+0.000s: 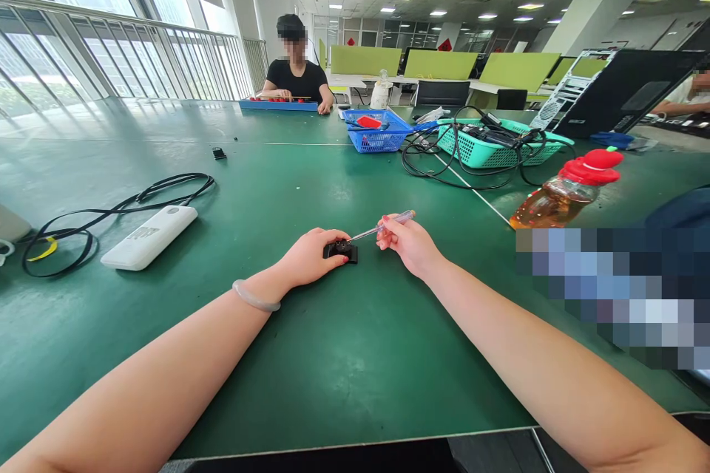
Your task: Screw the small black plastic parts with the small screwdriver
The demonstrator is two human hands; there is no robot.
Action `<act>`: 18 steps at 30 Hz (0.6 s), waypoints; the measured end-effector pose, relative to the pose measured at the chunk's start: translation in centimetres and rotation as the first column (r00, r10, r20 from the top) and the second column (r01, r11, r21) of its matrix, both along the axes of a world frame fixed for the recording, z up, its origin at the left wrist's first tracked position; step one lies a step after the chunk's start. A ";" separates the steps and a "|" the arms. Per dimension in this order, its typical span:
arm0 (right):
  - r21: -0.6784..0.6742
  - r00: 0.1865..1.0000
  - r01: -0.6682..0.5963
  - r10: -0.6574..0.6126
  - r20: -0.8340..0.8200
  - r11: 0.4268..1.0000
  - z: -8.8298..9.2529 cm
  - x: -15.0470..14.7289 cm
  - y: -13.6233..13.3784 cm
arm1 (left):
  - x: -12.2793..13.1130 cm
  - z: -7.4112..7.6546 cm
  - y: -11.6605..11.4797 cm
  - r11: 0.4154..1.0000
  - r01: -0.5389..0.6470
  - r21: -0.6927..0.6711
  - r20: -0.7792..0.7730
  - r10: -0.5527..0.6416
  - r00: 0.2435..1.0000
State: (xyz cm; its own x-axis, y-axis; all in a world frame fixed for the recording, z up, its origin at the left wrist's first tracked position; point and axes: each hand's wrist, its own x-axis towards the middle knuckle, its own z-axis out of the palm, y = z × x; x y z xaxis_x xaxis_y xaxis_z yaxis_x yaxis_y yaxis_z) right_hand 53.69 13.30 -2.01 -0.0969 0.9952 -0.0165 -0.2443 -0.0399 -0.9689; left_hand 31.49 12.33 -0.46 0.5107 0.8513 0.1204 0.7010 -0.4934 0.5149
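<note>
My left hand [311, 254] is closed on a small black part [342, 250] and pins it to the green table [310, 362]. My right hand [408, 242] pinches a slim screwdriver [384, 225] with a clear handle. The screwdriver's metal tip touches the top of the black part. A pale bangle sits on my left wrist.
A white power bank [149, 236] and a looped black cable [111, 218] lie at the left. A bottle with a red cap [566, 196] lies at the right. A blue basket [377, 131] and a green basket with cables [493, 144] stand beyond. A person sits at the far end.
</note>
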 end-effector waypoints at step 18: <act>-0.011 0.998 -0.024 0.023 -0.053 1.000 -0.2 -0.1 -0.1 | 0.0 -0.1 0.0 1.000 -0.008 0.008 -0.009 0.008 1.000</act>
State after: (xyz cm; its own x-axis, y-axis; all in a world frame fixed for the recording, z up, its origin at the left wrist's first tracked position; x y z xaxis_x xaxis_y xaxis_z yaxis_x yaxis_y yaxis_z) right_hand 53.63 13.19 -2.25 -0.1214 0.9924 -0.0223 -0.2943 -0.0574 -0.9540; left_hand 31.45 12.38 -0.54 0.5054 0.8542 0.1224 0.7097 -0.4921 0.5042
